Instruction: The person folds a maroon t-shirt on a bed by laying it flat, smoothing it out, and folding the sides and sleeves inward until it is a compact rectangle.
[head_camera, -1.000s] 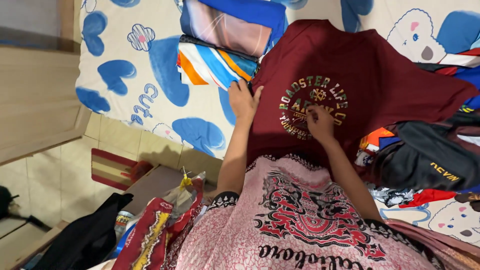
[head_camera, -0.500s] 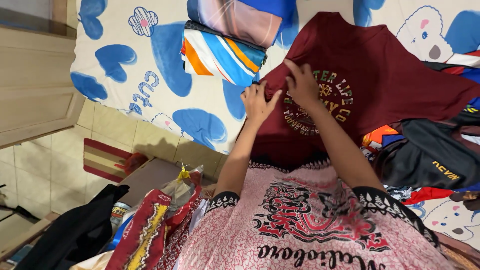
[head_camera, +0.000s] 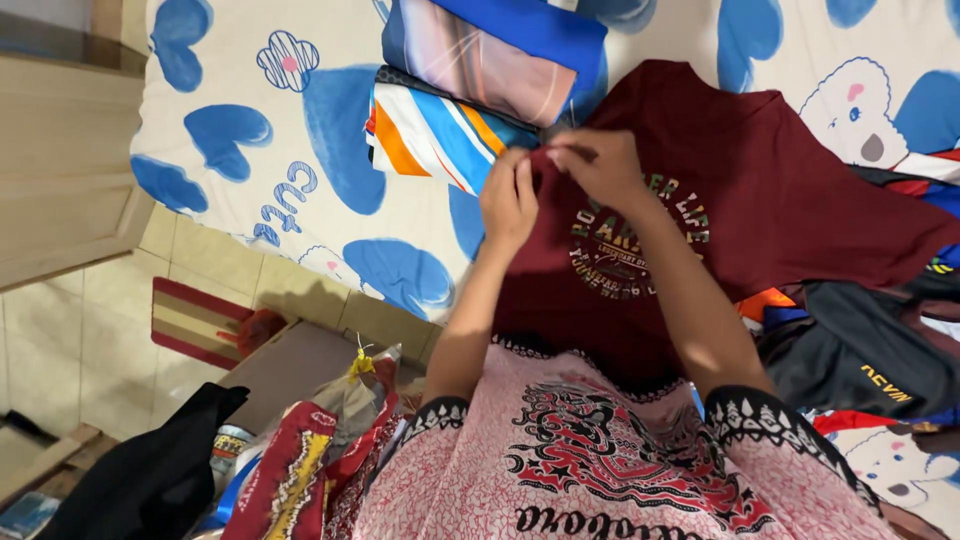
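Here, I see both grips pinched shut on the maroon T-shirt (head_camera: 760, 190): left hand (head_camera: 508, 200) and right hand (head_camera: 598, 165) at its edge beside the folded striped cloth (head_camera: 440, 135).

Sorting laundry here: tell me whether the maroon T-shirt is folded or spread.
Mostly spread: the maroon T-shirt lies open on the bedsheet, print up, while both hands pinch one edge.

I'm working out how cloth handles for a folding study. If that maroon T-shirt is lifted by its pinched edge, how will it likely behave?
The maroon T-shirt is probably floppy: it bunches where the left hand and right hand pinch it. It likely drapes and sags, since it lies flat over the bedsheet. It seems light.
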